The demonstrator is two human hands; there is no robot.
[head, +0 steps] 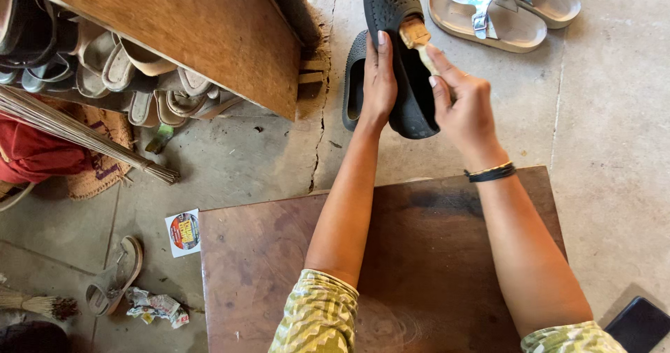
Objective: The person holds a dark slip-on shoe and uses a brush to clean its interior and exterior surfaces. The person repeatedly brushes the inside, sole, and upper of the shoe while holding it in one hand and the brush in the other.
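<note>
My left hand point(379, 81) grips the side of a black perforated clog shoe point(391, 4), holding it up over the concrete floor. My right hand point(464, 105) holds a small brush with a pale wooden handle point(417, 37), its head pressed inside the shoe's opening. A second black clog point(352, 81) lies on the floor just left of and partly behind the held one. Both forearms reach forward over a dark brown wooden table point(433, 255). A black and gold bracelet sits on my right wrist.
A pair of tan sandals with silver straps point(502, 7) lies at the top right. A wooden rack with several sandals point(132, 74) stands at the left, with a stick broom point(84, 133), a loose sandal point(115, 276), paper scraps and a black phone point(638, 325) around.
</note>
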